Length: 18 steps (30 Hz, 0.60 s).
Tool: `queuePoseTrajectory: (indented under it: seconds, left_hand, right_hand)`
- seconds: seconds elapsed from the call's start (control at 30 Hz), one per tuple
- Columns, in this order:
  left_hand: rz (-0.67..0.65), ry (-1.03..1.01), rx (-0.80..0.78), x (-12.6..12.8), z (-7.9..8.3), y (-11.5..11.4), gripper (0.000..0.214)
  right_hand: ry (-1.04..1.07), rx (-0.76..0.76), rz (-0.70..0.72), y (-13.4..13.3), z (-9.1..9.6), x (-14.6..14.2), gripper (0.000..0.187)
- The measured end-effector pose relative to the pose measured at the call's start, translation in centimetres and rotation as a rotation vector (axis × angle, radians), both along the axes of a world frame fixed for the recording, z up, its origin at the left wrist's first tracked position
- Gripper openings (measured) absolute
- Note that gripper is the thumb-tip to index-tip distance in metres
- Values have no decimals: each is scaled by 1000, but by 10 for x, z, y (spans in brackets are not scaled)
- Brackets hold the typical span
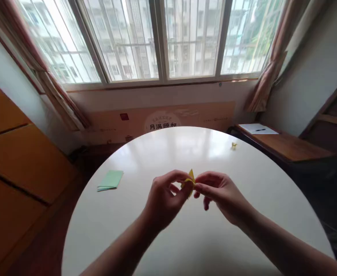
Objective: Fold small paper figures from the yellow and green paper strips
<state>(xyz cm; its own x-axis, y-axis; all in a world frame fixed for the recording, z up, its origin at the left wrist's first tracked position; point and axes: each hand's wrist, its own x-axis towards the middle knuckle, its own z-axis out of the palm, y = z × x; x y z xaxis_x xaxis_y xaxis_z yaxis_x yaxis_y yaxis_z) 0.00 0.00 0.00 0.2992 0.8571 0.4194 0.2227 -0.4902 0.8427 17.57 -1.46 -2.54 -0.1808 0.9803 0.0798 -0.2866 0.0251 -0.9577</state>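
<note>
Pinching one yellow paper (pixel 192 175), two hands (pixel 162 195) (pixel 228 195) hover above one table (pixel 191 245).

My feed shows a left hand (pixel 163 197) and a right hand (pixel 228 197), both bare. The left forearm (pixel 125 245) is bare as far as the bottom edge of my view, and the right forearm (pixel 283 239) is bare as far as the lower right corner; what is worn above that I cannot tell. Each narrows at the wrist and broadens again below it, with a smooth, rounded outline. The fingers (pixel 173 176) look slender and taper towards the tips, and I see the thumbs as somewhat thicker. Some fingers are partly hidden from my camera, and the nails are too small and soft for me to make out.
</note>
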Motion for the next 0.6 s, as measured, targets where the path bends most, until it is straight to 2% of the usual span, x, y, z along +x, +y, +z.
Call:
queuePoseTrajectory:
  seconds: [0.07, 0.23, 0.33, 0.47, 0.6]
  left_hand:
    - [-20, 26, 15, -3, 1, 0, 9]
    - [-176, -2, -23, -13, 2, 5, 28]
    - [-233, -18, -34, -17, 3, 9, 28]
    - [-235, 24, 11, -17, 3, 12, 21]
    - [-181, 33, 58, -13, 1, 11, 16]
  right_hand:
    - [0, -23, 2, 3, -1, 0, 23]
    - [13, -59, 14, 7, -1, 3, 23]
    - [29, -70, 23, 8, -1, 5, 24]
    - [46, -77, 34, 9, 0, 6, 25]
    - [52, -77, 63, 8, 0, 5, 23]
